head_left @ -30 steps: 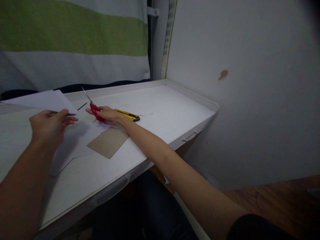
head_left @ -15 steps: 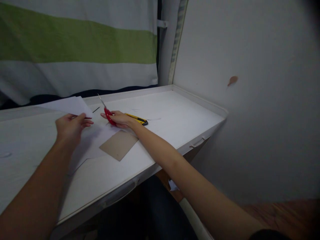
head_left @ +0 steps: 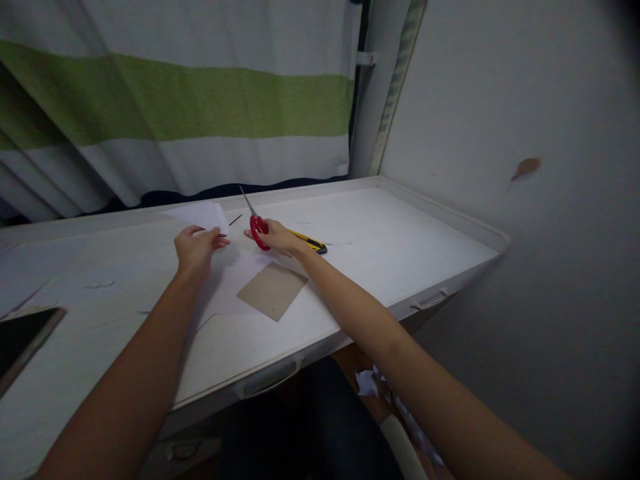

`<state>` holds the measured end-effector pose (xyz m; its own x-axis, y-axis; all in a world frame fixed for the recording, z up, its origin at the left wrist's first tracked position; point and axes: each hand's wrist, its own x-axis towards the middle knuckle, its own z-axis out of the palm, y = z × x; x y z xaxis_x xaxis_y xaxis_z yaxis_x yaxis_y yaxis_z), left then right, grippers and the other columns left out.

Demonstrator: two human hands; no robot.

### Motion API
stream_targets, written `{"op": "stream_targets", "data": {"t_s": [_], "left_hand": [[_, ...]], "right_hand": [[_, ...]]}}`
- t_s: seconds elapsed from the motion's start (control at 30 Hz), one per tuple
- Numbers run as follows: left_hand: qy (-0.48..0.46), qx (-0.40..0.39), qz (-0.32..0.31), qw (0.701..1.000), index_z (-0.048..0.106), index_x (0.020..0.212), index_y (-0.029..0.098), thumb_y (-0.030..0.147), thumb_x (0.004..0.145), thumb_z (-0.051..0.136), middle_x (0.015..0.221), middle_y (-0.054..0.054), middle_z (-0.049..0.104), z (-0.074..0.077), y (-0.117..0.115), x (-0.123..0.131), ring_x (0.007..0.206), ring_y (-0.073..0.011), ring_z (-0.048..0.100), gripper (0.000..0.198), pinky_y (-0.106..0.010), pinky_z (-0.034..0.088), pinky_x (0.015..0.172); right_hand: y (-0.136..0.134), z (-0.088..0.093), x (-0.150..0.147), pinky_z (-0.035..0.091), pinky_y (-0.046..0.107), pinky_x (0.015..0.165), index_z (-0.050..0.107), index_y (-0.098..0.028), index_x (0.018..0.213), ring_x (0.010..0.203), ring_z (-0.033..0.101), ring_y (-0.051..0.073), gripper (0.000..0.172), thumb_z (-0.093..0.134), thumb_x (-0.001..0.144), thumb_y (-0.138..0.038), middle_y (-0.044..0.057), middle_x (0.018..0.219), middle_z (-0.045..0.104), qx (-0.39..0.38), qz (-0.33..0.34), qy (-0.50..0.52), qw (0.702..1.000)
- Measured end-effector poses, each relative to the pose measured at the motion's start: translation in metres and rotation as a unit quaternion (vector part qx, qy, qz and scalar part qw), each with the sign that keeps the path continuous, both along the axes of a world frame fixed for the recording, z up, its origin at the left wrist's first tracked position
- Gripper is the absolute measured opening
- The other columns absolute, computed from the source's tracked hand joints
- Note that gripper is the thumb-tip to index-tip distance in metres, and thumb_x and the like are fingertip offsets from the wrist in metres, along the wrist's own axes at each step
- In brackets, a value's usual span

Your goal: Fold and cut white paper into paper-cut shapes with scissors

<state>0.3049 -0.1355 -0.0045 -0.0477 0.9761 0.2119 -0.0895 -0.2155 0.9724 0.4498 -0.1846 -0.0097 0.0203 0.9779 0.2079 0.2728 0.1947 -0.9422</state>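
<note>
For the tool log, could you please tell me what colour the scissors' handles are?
The scissors have red handles; the head view shows it best.

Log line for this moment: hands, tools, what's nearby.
left hand: pinching white paper | right hand: gripping red scissors | nearby: yellow knife, cardboard piece | surface: white desk

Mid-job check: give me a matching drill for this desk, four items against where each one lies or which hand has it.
Things:
1. scissors
2. utility knife
3. cardboard piece
4. white sheet

Places and states:
A. flat on the desk, nearer the person than both hands
B. red handles, in the right hand
C. held at its edge by the left hand
D. yellow, lying beside the right wrist

Pairs: 1-B, 2-D, 3-A, 4-C
</note>
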Motion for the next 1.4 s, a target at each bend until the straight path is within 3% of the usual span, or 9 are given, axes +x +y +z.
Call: {"op": "stream_targets", "data": {"t_s": [0.13, 0.23, 0.4, 0.5, 0.57, 0.83, 1.1, 1.27, 1.4], "left_hand": [[-0.037, 0.035, 0.023, 0.998, 0.027, 0.094, 0.018, -0.003, 0.06, 0.054, 0.048, 0.008, 0.053, 0.0, 0.001, -0.002, 0.036, -0.0105, 0.051, 0.049, -0.02, 0.044, 0.041], [-0.033, 0.077, 0.013, 0.996, 0.022, 0.101, 0.02, -0.002, 0.059, 0.053, 0.048, 0.009, 0.051, 0.001, -0.003, -0.003, 0.035, -0.0104, 0.051, 0.056, -0.019, 0.043, 0.04], [-0.02, 0.098, -0.002, 0.995, 0.034, 0.101, 0.02, 0.006, 0.061, 0.052, 0.048, 0.009, 0.05, 0.001, -0.005, -0.003, 0.036, -0.0096, 0.052, 0.046, -0.017, 0.041, 0.038], [-0.012, 0.073, -0.009, 0.997, 0.051, 0.078, 0.013, 0.012, 0.061, 0.053, 0.048, 0.004, 0.052, 0.001, -0.002, -0.002, 0.038, -0.009, 0.053, 0.017, -0.018, 0.042, 0.041], [-0.012, 0.064, -0.011, 0.998, 0.055, 0.068, 0.011, 0.015, 0.061, 0.054, 0.048, 0.001, 0.053, 0.0, -0.001, -0.002, 0.04, -0.0099, 0.054, 0.009, -0.02, 0.044, 0.043], [-0.027, 0.079, -0.008, 0.996, 0.059, 0.068, 0.01, 0.019, 0.056, 0.061, 0.059, -0.001, 0.059, -0.004, -0.001, -0.003, 0.053, -0.012, 0.06, 0.015, -0.026, 0.05, 0.06], [-0.032, 0.088, -0.003, 0.996, 0.06, 0.065, 0.011, 0.018, 0.053, 0.065, 0.054, 0.0, 0.059, -0.004, 0.0, -0.006, 0.051, -0.0139, 0.06, 0.014, -0.026, 0.049, 0.056], [-0.036, 0.087, -0.004, 0.995, 0.059, 0.065, 0.012, 0.018, 0.053, 0.064, 0.055, 0.0, 0.058, -0.003, -0.002, -0.007, 0.052, -0.0147, 0.06, 0.014, -0.025, 0.049, 0.055], [-0.037, 0.087, -0.008, 0.995, 0.059, 0.067, 0.012, 0.019, 0.053, 0.064, 0.056, 0.0, 0.058, -0.004, -0.002, -0.007, 0.053, -0.0152, 0.061, 0.016, -0.026, 0.049, 0.056]], "right_hand": [[-0.002, 0.007, -0.003, 0.04, 0.023, 0.064, 0.054, -0.013, 0.079, 0.068, 0.052, 0.012, 0.015, 0.052, 0.072, -0.026, 0.003, 0.073, 0.056, 0.05, -0.164, -0.146, 0.974], [-0.005, 0.009, -0.006, 0.04, 0.026, 0.069, 0.056, -0.013, 0.081, 0.075, 0.055, 0.016, 0.017, 0.049, 0.074, -0.027, 0.005, 0.076, 0.059, 0.046, -0.188, -0.203, 0.96], [-0.003, 0.002, -0.009, 0.041, 0.025, 0.065, 0.058, -0.012, 0.081, 0.071, 0.057, 0.015, 0.018, 0.049, 0.074, -0.026, 0.007, 0.076, 0.061, 0.003, -0.171, -0.191, 0.967], [-0.003, -0.001, -0.008, 0.042, 0.025, 0.063, 0.056, -0.011, 0.087, 0.073, 0.057, 0.015, 0.024, 0.055, 0.068, -0.025, 0.009, 0.083, 0.061, 0.001, -0.176, -0.182, 0.967], [-0.004, 0.0, -0.008, 0.041, 0.024, 0.062, 0.056, -0.011, 0.089, 0.073, 0.056, 0.015, 0.025, 0.056, 0.067, -0.023, 0.009, 0.085, 0.061, 0.003, -0.177, -0.174, 0.969], [-0.009, 0.003, -0.01, 0.035, 0.019, 0.049, 0.058, -0.01, 0.076, 0.054, 0.048, 0.009, 0.018, 0.049, 0.072, -0.026, 0.002, 0.062, 0.056, -0.005, -0.137, -0.14, 0.981], [-0.024, 0.015, -0.017, 0.03, 0.018, 0.044, 0.043, -0.016, 0.057, 0.047, 0.034, 0.006, 0.022, 0.052, 0.069, -0.032, -0.005, 0.052, 0.041, 0.02, -0.05, -0.193, 0.98], [-0.027, 0.019, -0.022, 0.031, 0.02, 0.045, 0.037, -0.018, 0.053, 0.045, 0.035, 0.007, 0.025, 0.055, 0.068, -0.027, -0.004, 0.05, 0.04, 0.016, -0.063, -0.221, 0.973], [-0.027, 0.02, -0.024, 0.033, 0.02, 0.046, 0.041, -0.018, 0.055, 0.047, 0.038, 0.009, 0.021, 0.055, 0.068, -0.026, -0.003, 0.051, 0.044, 0.019, -0.085, -0.225, 0.97]]}}
